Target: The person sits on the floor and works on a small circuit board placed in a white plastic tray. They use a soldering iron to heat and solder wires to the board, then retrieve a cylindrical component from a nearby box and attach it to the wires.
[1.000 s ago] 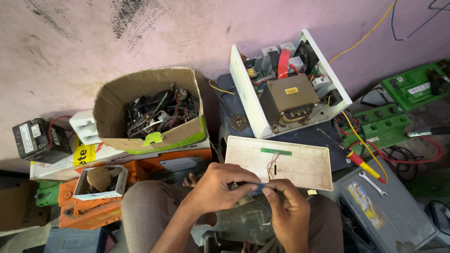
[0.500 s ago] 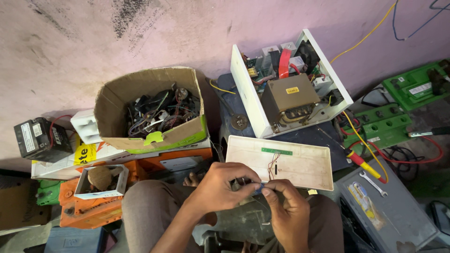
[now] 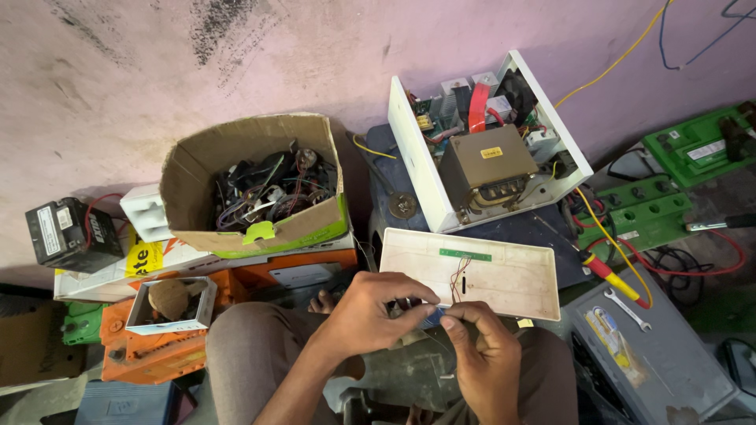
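Both hands are meeting low in the view, just above the person's knees: the left hand (image 3: 370,315) is curling its fingers down and pinching narrowly onto a small blue part (image 3: 431,316), while the right hand (image 3: 480,354) is closing thumb and forefinger on the same piece from the other side. What the part is exactly is too small to tell. It is sitting right at the near edge of a cream plastic panel (image 3: 504,279), which is lying flat in front of the hands and carrying a thin green strip (image 3: 465,254) with fine reddish wires (image 3: 455,274) trailing from it toward the fingers. Behind the panel, an opened white casing (image 3: 417,161) is leaning back, showing a boxy grey transformer (image 3: 482,167) inside. To the left, a cardboard box (image 3: 197,161) is holding a tangle of dark cables and parts, with a small black battery (image 3: 72,232) standing well apart from it against the pink wall (image 3: 197,63). On the right, a red-and-yellow-handled screwdriver (image 3: 613,277) and a small spanner (image 3: 628,308) are lying near each other on a grey case (image 3: 661,362).
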